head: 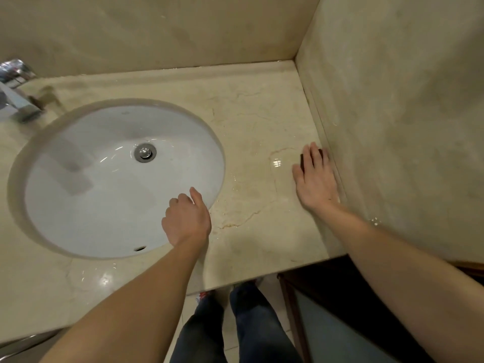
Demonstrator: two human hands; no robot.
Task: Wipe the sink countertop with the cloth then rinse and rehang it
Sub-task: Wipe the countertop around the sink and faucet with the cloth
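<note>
Cloth point(303, 159), dark and mostly hidden, lies flat on the marble countertop point(251, 121) under the right hand point(315, 179); only a dark edge shows past the fingers and beside the thumb. That hand is spread open, palm down, pressing on the cloth rather than clenched around it. Just to the hand's right runs the low raised strip at the foot of the side wall point(392, 100), with the little finger close against it. Left of this hand the stone is wet and shiny, with a bright glint near the thumb. Farther left, the left hand point(186, 220) rests at the near right rim of the white sink point(78, 205), fingers loosely curled and holding nothing, thumb pointing forward. Beyond that hand sits the drain point(144, 152), and well past it the chrome faucet point(18, 100).
</note>
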